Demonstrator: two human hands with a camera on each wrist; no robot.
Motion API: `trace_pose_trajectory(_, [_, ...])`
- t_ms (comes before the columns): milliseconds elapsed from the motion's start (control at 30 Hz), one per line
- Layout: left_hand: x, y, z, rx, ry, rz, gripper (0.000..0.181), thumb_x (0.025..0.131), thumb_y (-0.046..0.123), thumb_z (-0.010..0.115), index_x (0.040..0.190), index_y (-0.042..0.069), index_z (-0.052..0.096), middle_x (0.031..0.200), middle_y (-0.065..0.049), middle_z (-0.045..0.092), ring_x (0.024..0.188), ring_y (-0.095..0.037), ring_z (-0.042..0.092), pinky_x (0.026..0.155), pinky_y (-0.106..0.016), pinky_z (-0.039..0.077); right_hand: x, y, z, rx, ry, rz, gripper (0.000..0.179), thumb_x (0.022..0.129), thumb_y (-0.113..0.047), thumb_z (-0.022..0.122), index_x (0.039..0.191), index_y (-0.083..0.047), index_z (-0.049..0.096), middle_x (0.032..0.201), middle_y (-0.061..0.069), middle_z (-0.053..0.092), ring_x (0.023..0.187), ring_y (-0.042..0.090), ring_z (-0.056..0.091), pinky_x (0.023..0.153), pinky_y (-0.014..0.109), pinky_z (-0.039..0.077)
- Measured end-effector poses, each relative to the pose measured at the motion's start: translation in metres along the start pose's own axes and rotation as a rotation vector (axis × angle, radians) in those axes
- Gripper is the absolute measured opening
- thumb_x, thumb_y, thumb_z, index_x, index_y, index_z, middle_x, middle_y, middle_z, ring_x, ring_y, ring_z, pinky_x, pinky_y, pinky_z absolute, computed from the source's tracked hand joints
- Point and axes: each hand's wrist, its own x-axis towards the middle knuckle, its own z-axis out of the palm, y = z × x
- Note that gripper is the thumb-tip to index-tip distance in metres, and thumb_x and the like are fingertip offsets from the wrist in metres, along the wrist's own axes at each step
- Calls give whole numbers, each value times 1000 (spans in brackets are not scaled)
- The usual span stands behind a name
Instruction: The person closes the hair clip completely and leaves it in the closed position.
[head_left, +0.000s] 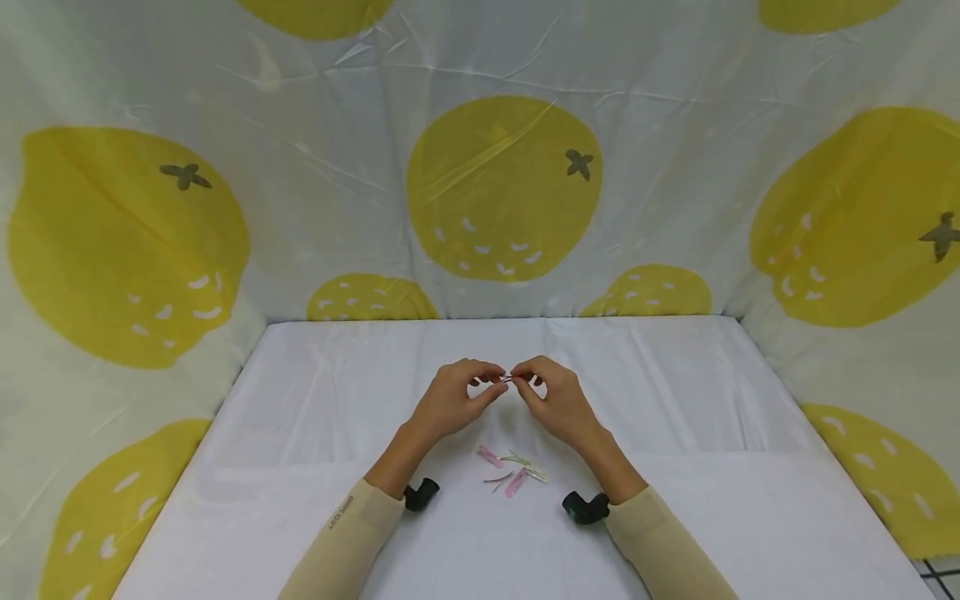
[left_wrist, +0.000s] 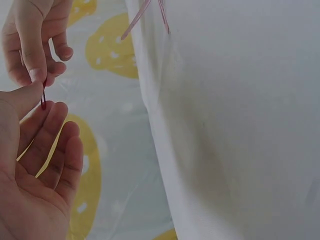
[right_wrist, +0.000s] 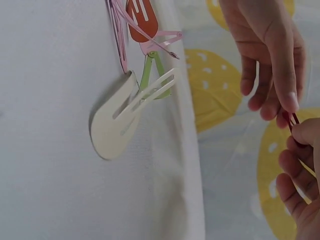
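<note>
Above the white table, a small dark red snap hair clip (head_left: 507, 380) spans the fingertips of both hands. My left hand (head_left: 452, 402) pinches one end between thumb and fingers. From the other side, my right hand (head_left: 561, 405) pinches the opposite end. The right wrist view shows the clip (right_wrist: 296, 120) partly covered by the fingers. Below the hands lie several other snap hair clips: a cream clip (right_wrist: 112, 132) with its arm raised, a green clip (right_wrist: 145, 75), an orange-red clip (right_wrist: 141, 22), and pink clips, one a light pink clip (head_left: 515, 482).
A white cloth covers the table (head_left: 300, 517). Behind and at both sides hangs a pale curtain (head_left: 337, 167) with large yellow lemons. Black wrist cameras, one a left camera (head_left: 422, 495) and one a right camera (head_left: 585, 507), sit at the sleeves, either side of the loose clips.
</note>
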Motion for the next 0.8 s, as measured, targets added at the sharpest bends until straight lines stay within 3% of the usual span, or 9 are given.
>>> trace_pose_trajectory(300, [-1,-2,-2,-15,44,15,24,95,27,77,114,11,77,103,0,78,93,-17,72,82,-41,61,-3,3,2,-41,-51,12,15,95,-17,75,109,-12,73,99,-1,73,88,12,67,76,30,57])
trace_pose_trajectory(567, [-3,-4,-1,-36,68,51,25,93,28,78,112,11,77,101,1,78,89,-11,73,80,-32,61,-4,3,-1,-21,-35,39,8,95,-16,76,103,-14,76,92,-3,73,85,10,65,75,36,59])
trace_pose_trajectory(800, [-4,-2,-2,-68,78,66,24,93,25,79,111,10,77,98,2,78,83,-7,72,78,-25,60,-3,1,-4,-18,-26,25,8,95,-16,76,102,-14,76,91,-3,73,83,10,65,74,30,58])
